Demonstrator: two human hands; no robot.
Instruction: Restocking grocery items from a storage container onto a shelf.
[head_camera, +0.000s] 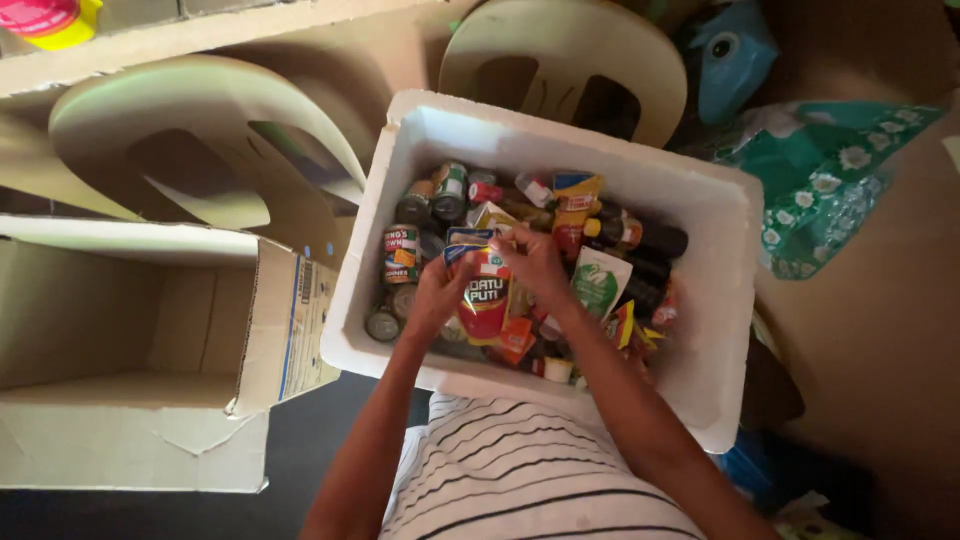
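Head view looks straight down on a white foam box (720, 300), thick-walled and open-topped, which fills the middle of the scene and rests against the person's striped shirt (520, 470). To its left lies an open cardboard carton (130, 330), its flaps spread, one flap with blue print touching the foam box's left wall. Behind both stand two pale plastic chairs (200, 130), their curved backs close to the far rim of the box, so little open room shows on that side. A green bag with white flowers (820, 170) sits just beside the box's right wall, with a blue toy-like shape (730, 55) above it.

Inside the box, goods are packed tight. Round tin cans (400, 250) with red and green labels crowd the left side, some upright, some on their sides. Dark bottles (650, 240) with yellow and red caps lie toward the right. A white pouch with a green mark (598, 282) leans at the middle right, small orange and yellow sachets (625, 325) below it.

Both hands are in the box centre. The left hand (435, 295) is curled around the left edge of a red stand-up pouch (485, 295) with a blue and yellow top. The right hand (535, 262) pinches the pouch's upper right corner, fingers closed on it. The pouch stands upright above the other goods.

The floor (300, 450) below is dark; the wall and ledge behind are tan.
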